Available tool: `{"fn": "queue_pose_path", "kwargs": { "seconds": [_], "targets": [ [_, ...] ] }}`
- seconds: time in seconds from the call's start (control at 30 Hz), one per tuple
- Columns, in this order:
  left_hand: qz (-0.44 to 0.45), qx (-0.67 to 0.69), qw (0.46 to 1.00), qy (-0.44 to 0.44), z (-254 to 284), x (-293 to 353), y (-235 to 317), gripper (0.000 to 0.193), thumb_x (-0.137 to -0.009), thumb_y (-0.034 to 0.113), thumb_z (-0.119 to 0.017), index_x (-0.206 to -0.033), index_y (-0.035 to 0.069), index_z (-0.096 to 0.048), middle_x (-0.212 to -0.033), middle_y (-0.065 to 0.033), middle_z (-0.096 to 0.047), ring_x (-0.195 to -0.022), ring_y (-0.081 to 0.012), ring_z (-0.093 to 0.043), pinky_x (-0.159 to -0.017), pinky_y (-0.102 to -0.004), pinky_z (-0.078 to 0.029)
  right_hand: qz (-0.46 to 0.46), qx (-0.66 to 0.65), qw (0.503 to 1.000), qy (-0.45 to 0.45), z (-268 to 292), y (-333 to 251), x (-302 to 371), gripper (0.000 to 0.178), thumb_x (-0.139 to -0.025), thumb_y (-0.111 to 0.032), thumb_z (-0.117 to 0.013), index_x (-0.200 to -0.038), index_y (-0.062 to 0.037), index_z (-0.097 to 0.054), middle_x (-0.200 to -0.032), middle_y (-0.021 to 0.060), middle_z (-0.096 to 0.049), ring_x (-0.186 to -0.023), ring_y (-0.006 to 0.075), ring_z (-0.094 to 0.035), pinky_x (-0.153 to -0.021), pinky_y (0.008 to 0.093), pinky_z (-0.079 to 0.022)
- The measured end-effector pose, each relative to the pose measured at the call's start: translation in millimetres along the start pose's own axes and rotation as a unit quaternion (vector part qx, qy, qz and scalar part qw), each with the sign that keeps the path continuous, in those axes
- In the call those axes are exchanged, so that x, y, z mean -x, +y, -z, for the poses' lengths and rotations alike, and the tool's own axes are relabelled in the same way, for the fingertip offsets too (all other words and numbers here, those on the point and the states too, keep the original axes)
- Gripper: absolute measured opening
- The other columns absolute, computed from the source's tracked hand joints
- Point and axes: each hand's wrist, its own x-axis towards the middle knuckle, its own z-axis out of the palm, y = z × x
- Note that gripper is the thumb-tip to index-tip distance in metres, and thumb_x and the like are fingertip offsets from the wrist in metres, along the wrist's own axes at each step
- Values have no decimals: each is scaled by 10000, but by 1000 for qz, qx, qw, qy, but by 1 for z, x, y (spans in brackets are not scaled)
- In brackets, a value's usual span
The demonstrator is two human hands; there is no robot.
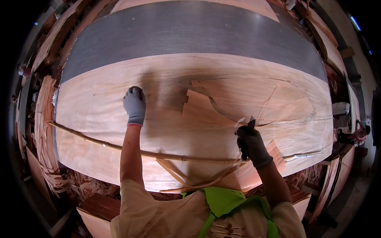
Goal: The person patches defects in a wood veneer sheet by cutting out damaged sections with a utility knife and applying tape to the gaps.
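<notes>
Gloved hands: 2, left hand (135, 105), right hand (253, 144).
Large veneer sheet (119, 99) on table: 1.
Grey table band (190, 31): 1.
Dark blade tool (251, 124) in right hand: 1.
Torn veneer flap (198, 105): 1.
Loose thin strips (174, 172) at near edge: several, exact count unclear.

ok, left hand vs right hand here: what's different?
The left hand lies knuckles-up, pressed on an intact part of the veneer sheet; the right hand is raised at the cracked, torn part. The left hand holds nothing visible; the right hand grips a small dark tool with its tip at a split. The left arm reaches farther forward than the right. Both wear grey gloves.
</notes>
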Motion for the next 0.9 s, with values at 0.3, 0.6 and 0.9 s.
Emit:
{"fn": "queue_pose_path", "kwargs": {
  "seconds": [0.3, 0.6, 0.9],
  "targets": [
    [-167, 73, 973, -139, -71, -25, 164, 241, -756, 215, -644, -977, 122, -647, -1011, -103, -607, -954, -290, -566, -778, -417, -475, -7, -5, 1000, -11, -17, -11, -12, 190, -876, -256, -585, -864, -70, -549, -576, 12, -493, -362, 68, -377, -319, 221, -274],
    [-140, 278, 943, -117, -83, -19, 135, 123, -772, 166, -600, -873, 113, -647, -1127, -107, -579, -1028, -325, -530, -797, -438, -466, -3, -49, 994, 97, 30, 2, 12, 141, -870, -216, -589, -843, -79, -567, -546, -14, -465, -440, 83, -443, -414, 214, -351],
    [-460, 122, 870, -126, -50, 64, 163, 113, -767, 143, -570, -843, 73, -616, -971, -99, -602, -873, -268, -571, -750, -407, -444, 147, -113, 970, 159, 66, -23, 40, 151, -898, -202, -565, -901, -52, -566, -553, 23, -485, -371, 93, -415, -316, 209, -310]
  ]
}}
